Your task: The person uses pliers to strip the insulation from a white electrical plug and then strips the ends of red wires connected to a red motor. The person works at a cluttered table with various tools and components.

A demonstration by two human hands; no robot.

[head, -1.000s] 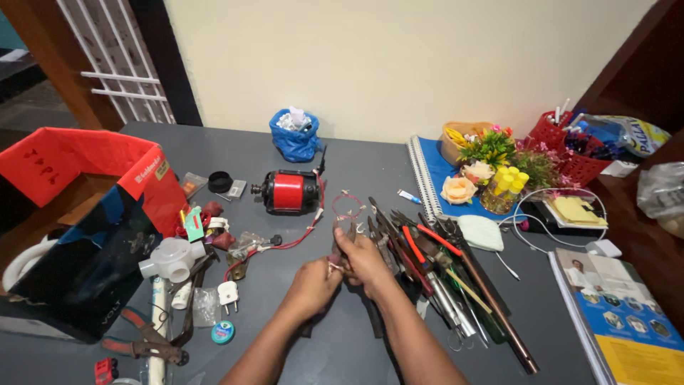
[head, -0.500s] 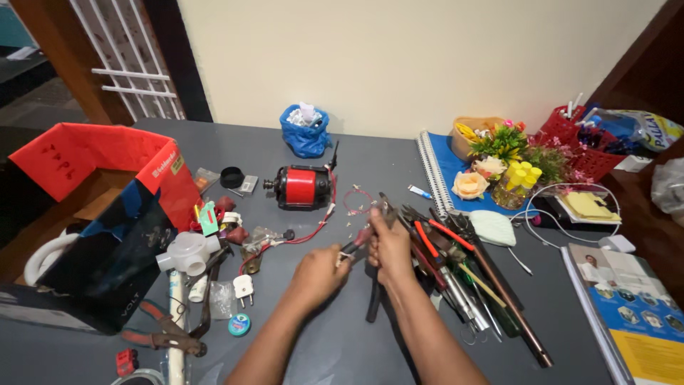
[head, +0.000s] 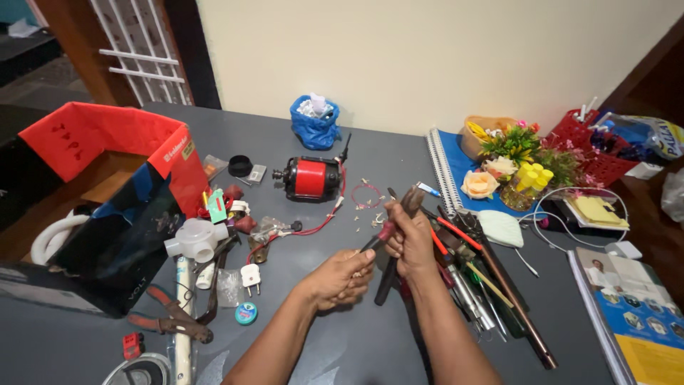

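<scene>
My right hand (head: 411,241) grips a pair of pliers (head: 407,202) by its dark handles, jaws pointing up and away over the grey table (head: 399,342). My left hand (head: 342,276) sits just left of it, fingers pinched on a thin piece of wire (head: 356,255) that leads toward the pliers. A red and black electric motor (head: 311,178) with red wires lies beyond my hands. To the right of my right hand lies a row of screwdrivers and other hand tools (head: 474,274).
An open red and black box (head: 121,178) stands at the left beside a white pipe fitting (head: 194,239), a white plug (head: 249,275) and red-handled pliers (head: 167,322). A blue bag (head: 314,122), a spiral notebook (head: 445,171), artificial flowers (head: 516,164) and magazines (head: 634,299) fill the back and right.
Both hands have lifted a little and shifted right. The pliers now stand more upright in my right hand, and the camera has tilted so the table sits lower in view.
</scene>
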